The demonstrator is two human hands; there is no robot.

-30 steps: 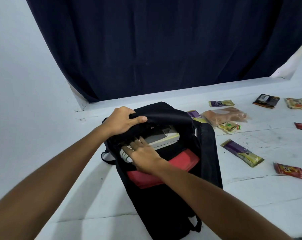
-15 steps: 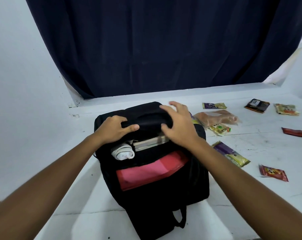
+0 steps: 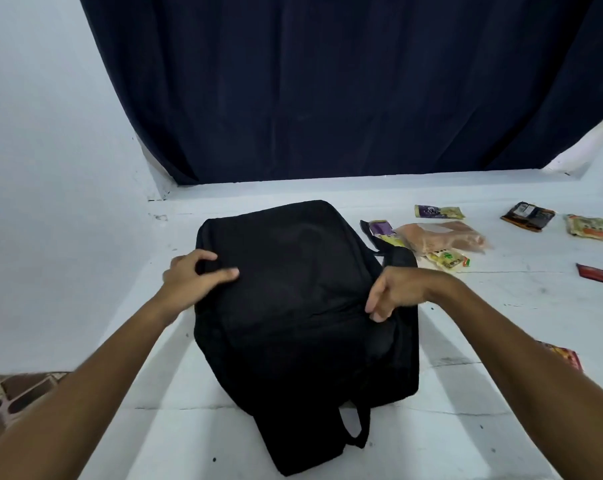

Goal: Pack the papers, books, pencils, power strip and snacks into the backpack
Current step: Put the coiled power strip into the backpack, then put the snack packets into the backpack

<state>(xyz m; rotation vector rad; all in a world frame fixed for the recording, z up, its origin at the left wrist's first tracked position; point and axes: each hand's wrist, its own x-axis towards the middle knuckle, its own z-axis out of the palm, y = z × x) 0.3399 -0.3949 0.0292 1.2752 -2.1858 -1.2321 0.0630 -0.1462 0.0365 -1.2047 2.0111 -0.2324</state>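
Black backpack (image 3: 293, 299) flat on the white floor (image 3: 500, 323), flap now pulled over. Red folder and white cord no longer showing. Soft, floppy fabric, probably heavy with books, so best grabbed at the edges. Left hand (image 3: 196, 277) gripping the left edge, right hand (image 3: 393, 294) pinching the right seam. Snacks (image 3: 442, 237) still lying right of the backpack.
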